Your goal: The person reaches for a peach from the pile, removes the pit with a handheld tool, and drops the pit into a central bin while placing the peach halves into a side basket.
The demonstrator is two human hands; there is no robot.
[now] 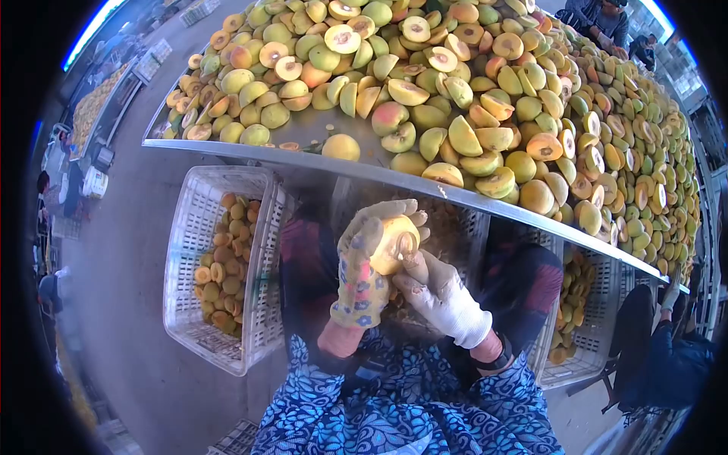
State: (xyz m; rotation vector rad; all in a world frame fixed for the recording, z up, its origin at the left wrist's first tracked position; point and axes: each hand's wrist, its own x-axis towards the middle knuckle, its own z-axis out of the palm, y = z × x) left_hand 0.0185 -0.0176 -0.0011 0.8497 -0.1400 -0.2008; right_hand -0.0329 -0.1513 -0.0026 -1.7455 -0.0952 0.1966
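Note:
My left hand [362, 265], in a patterned yellowish glove, is wrapped round a yellow peach [389, 244] above my lap. My right hand [444, 294], in a white glove with soiled fingers, is closed at the peach's lower right side. Its thumb and fingers press near a brownish opening in the fruit. Whatever those fingers may hold is too small to make out. Just beyond both hands runs the metal edge of a table [364, 176] heaped with whole and halved peaches [462, 136].
A white crate [174, 265] with fruit stands on the floor at the left, another crate [588, 368] at the right. A co-worker [667, 364] sits at the right edge, and another person [607, 23] is across the table. Another fruit table [98, 102] is far left.

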